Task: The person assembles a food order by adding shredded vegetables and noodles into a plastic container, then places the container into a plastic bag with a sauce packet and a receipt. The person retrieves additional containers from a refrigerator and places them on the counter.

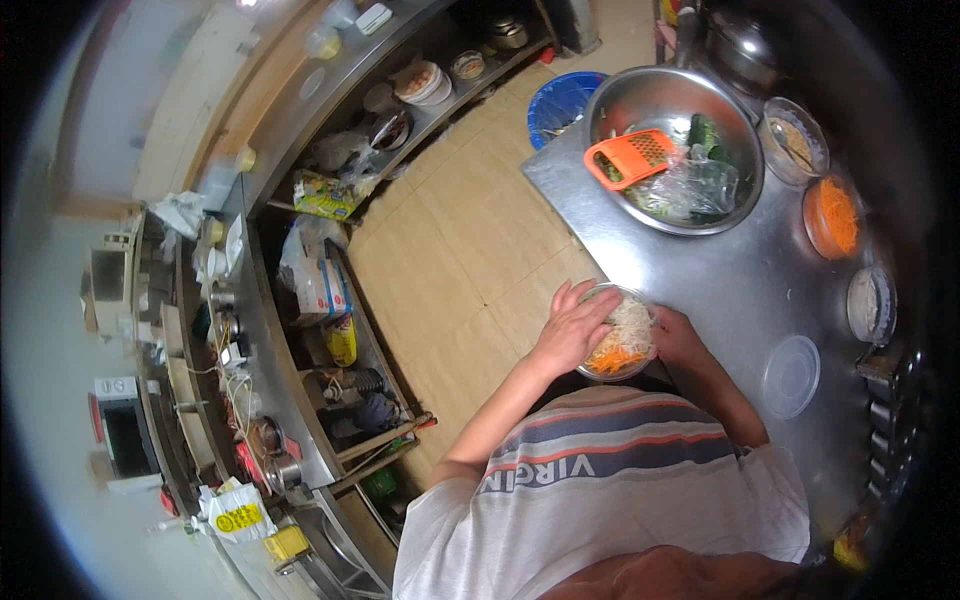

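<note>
A clear round bowl (603, 374) sits close against my body at the near left edge of the metal table. It holds pale shredded food (632, 325) and, on the near side, orange shredded carrot (612, 354). My left hand (572, 332) lies over the bowl's left side with its fingers stretched across the pale shreds. Around the right side of the bowl, my right hand (680, 338) grips the wall, its fingertips partly hidden. A clear round lid (792, 376) lies flat on the table to the right.
Farther off stands a large steel basin (752, 190) with an orange grater (632, 157), cucumber (712, 185) and a plastic bag. Along the right edge are a container of carrot shreds (832, 218) and other containers. A blue tub (555, 100) is beyond the table; shelves line the left.
</note>
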Demonstrator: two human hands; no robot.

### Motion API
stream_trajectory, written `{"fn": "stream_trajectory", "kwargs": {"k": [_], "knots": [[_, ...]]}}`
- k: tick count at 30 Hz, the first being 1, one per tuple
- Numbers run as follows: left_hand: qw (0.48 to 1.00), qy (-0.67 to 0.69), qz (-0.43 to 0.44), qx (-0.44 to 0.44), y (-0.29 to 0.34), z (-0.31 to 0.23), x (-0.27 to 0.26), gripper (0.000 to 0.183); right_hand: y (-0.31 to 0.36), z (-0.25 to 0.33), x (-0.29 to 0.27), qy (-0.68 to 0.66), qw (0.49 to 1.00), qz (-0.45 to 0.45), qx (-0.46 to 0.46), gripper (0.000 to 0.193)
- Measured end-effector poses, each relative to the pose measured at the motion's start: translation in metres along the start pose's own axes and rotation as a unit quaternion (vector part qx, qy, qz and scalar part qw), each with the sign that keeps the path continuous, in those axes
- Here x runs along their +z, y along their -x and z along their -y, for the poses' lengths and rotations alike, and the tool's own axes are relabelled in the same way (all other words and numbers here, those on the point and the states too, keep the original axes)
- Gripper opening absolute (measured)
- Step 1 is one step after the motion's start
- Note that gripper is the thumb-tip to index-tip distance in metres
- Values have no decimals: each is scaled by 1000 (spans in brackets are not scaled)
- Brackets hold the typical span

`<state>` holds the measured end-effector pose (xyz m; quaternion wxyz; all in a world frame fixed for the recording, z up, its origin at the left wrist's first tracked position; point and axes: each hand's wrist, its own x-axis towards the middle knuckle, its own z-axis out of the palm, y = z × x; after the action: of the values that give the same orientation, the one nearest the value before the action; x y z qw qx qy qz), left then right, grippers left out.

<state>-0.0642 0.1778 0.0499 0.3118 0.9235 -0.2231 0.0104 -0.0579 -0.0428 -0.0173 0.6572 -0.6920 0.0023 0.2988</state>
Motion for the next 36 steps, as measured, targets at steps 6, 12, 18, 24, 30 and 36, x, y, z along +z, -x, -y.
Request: {"fn": "stream_trajectory", "kwargs": {"k": [6, 12, 18, 24, 30, 36], "knots": [[997, -3, 4, -79, 15, 36, -17, 27, -13, 29, 35, 102, 994, 41, -17, 26], [992, -40, -104, -58, 35, 66, -21, 29, -8, 35, 58, 2, 1000, 20, 23, 28], [835, 403, -30, -373, 66, 79, -23, 42, 18, 25, 56, -17, 998, -37, 41, 36], [638, 699, 11, -324, 83, 100, 59, 37, 37, 32, 53, -41, 992, -67, 101, 33], [578, 719, -57, -382, 99, 91, 41, 29, 68, -10, -15, -14, 970, -242, 17, 30], [602, 664, -125, -425, 118, 106, 26, 37, 161, -62, -115, 467, 682, -553, 106, 29]]}}
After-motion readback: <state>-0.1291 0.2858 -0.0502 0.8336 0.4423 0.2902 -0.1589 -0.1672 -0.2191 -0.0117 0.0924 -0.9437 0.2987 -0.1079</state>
